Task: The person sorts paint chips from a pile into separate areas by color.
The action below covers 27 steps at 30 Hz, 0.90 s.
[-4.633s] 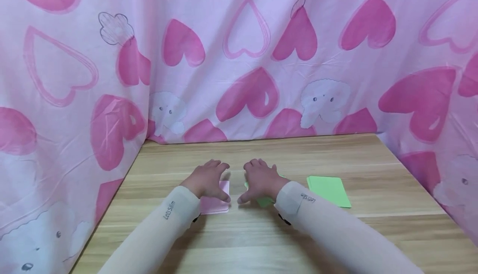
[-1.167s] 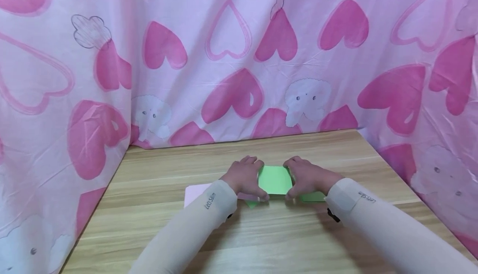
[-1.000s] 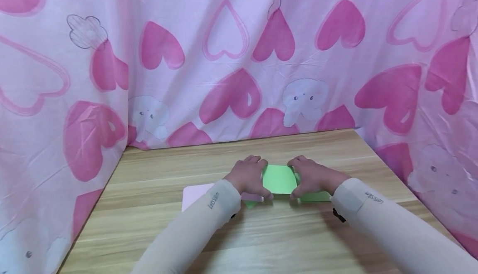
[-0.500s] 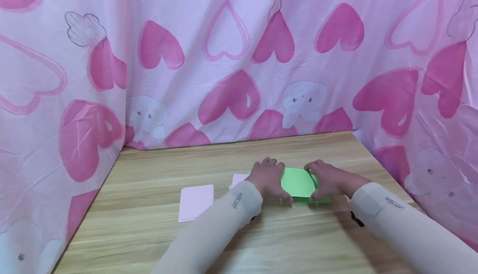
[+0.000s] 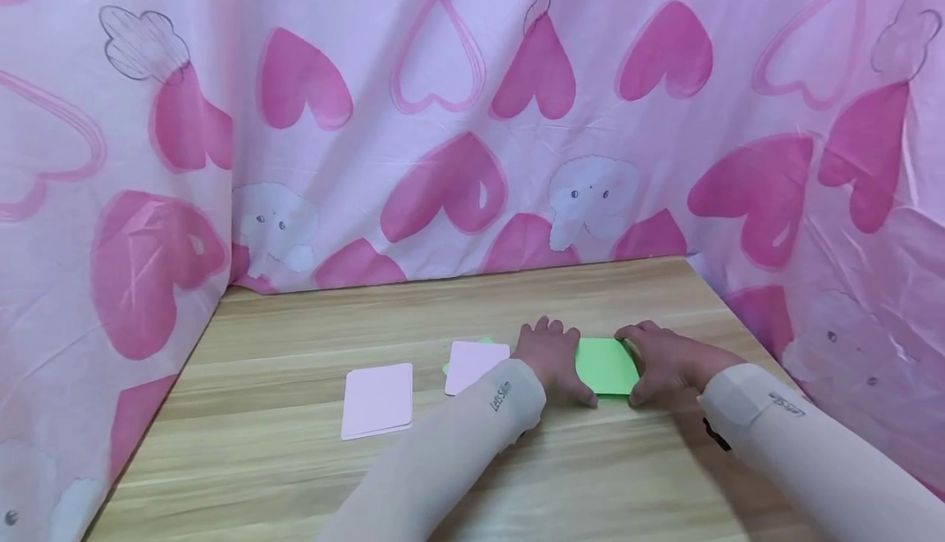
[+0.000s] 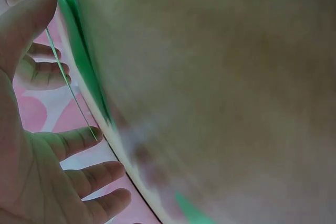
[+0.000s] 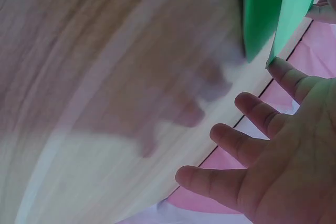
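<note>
In the head view a green card (image 5: 605,366) lies level between my two hands at the right of the table. My left hand (image 5: 550,357) holds its left edge at thumb and index finger, the other fingers spread. On the opposite edge my right hand (image 5: 668,357) grips it the same way. Seen from the left wrist, the held card is a thin green line (image 6: 68,80). The right wrist view shows the held card (image 7: 296,14) close over another green card (image 7: 260,14) on the table. In the head view the held card largely hides that lower one.
Left of my hands a pink card (image 5: 472,366) lies on a green piece whose corners (image 5: 486,340) stick out. Farther left rests a small stack of pink cards (image 5: 376,401). A pink heart-print curtain (image 5: 443,181) bounds the wooden table (image 5: 295,337) at the back and sides.
Both hands have carried the green card rightward and lower, over the green card at the right. The pink stack and the pink card on green have come out from behind my left arm.
</note>
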Motion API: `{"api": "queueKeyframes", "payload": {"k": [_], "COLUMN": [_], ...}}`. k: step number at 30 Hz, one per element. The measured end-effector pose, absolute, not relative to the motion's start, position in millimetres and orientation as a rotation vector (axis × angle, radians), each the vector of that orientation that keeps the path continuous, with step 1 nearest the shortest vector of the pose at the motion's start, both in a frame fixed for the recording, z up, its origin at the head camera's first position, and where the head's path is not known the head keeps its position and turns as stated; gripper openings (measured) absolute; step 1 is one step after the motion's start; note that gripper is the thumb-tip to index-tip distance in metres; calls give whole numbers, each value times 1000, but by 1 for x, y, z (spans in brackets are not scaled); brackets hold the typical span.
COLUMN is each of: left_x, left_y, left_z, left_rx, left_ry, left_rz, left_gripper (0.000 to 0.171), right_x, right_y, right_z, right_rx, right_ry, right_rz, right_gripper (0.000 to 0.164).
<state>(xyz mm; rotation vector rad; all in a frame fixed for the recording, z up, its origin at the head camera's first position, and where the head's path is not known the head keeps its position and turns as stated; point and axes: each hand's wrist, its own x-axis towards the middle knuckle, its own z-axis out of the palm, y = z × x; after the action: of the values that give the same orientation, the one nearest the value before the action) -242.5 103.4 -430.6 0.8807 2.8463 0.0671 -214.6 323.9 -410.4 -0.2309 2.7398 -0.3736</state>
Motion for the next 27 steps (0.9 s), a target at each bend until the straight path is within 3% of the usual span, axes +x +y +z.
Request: {"api": "queueKeyframes", "payload": {"k": [27], "left_x": [-240], "left_y": [110], "left_z": [-429], "left_rx": [828], "left_ry": [2837], "left_rz": [-9], "left_gripper": [94], "right_x": [-219], "right_y": [323], "right_z": [-419], "right_rx": [-210], "right_ry": [2730], "right_rz": [-319], "right_gripper": [104]}}
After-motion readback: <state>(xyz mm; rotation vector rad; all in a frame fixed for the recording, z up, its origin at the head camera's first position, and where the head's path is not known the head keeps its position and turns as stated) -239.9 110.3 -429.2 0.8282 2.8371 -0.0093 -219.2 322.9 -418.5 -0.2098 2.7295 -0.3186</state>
